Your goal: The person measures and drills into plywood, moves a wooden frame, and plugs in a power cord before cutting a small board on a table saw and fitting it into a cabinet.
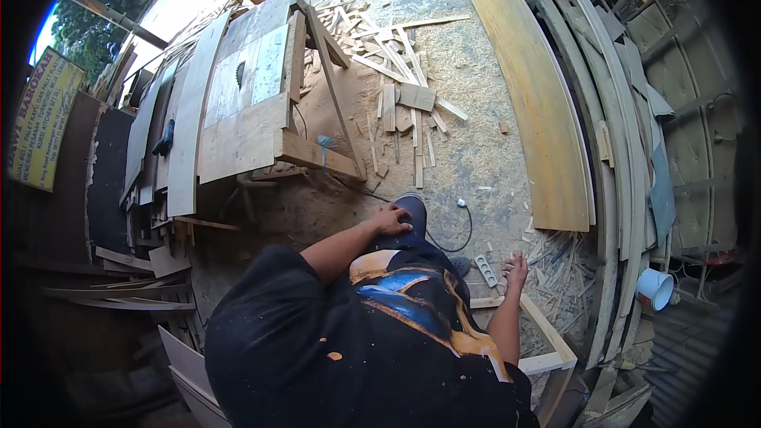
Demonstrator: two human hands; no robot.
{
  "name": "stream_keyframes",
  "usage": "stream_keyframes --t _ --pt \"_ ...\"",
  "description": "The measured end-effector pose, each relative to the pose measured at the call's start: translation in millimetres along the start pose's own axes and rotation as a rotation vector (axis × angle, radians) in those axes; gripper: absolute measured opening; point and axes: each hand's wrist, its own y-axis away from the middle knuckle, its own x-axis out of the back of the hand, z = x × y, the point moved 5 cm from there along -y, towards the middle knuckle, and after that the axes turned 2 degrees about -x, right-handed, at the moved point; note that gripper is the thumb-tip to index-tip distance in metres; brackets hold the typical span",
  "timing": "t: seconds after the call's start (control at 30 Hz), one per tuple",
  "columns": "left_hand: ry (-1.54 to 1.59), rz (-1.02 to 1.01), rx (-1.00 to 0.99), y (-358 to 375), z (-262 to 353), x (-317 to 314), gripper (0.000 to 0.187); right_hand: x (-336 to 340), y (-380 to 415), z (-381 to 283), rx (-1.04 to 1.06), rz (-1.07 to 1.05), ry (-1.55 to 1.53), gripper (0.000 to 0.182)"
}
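Observation:
My left hand (392, 220) lies on my raised knee, its fingers loosely spread and holding nothing. To the right of my leg, my right hand (515, 269) hangs with loosely bent fingers and nothing visible in it. Below that hand is a pale wooden frame (547, 325), partly hidden by my arm and body. A white power strip (486, 271) lies on the floor just left of the right hand. Farther forward, a plug (461, 203) on a black cord rests on the concrete.
A wooden saw table (246, 119) with a circular blade (240, 73) stands ahead on the left. Wood offcuts (404, 95) and sawdust cover the floor beyond. Along the right lean a wide yellowish board (527, 87) and long planks (590, 135), near a white bucket (655, 289).

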Motion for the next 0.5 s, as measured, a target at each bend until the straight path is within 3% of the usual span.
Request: stream_keyframes --t 0.1,0.23,0.27,0.4,0.5 --pt "-0.027 0.034 -0.110 -8 24 26 0.046 2 -14 9 -0.048 -0.006 0.074 0.049" --pt "0.127 -0.221 -0.156 -53 26 43 0.043 3 -18 19 -0.101 0.050 0.057 0.045" --pt "0.143 -0.261 -0.126 -87 1 29 0.044 8 -9 26 -0.115 0.095 -0.020 0.044" --pt "0.055 -0.167 -0.178 -163 3 83 0.046 9 6 8 -0.163 0.299 -0.346 0.039" --pt "0.380 -0.053 -0.081 -220 9 112 0.039 -4 -6 16 -0.174 0.235 -0.260 0.038"
